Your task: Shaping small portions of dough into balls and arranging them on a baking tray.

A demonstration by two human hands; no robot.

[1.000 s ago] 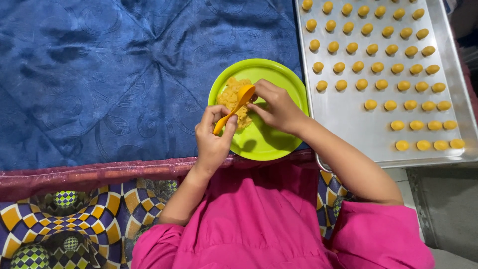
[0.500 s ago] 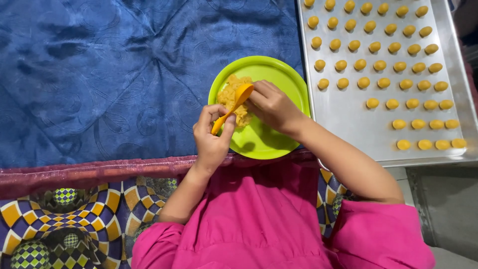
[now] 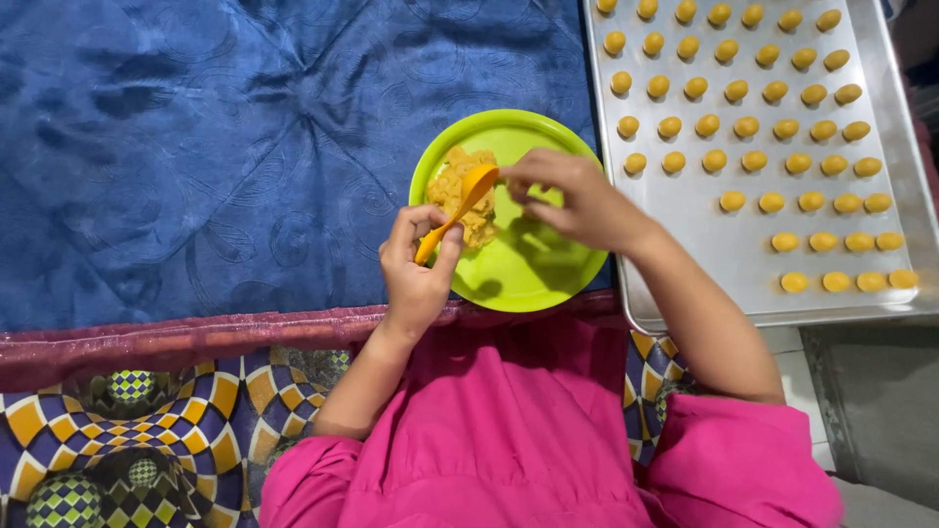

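My left hand [image 3: 416, 269] grips the handle of an orange spoon [image 3: 460, 207], whose bowl rests on a heap of yellow dough [image 3: 462, 188] on a lime-green plate [image 3: 548, 274]. My right hand [image 3: 577, 200] hovers over the plate with its fingertips pinched at the spoon's bowl, touching the dough there. Both arms wear pink sleeves.
A metal baking tray [image 3: 704, 244] to the right carries rows of several small yellow dough balls [image 3: 753, 127]. The plate sits on a blue quilted cloth [image 3: 196, 147]. A patterned yellow-and-purple fabric [image 3: 117, 430] lies near my lap, and grey floor shows at bottom right.
My right hand has shifted slightly right along the spoon's bowl. The left hand keeps the spoon in nearly the same place.
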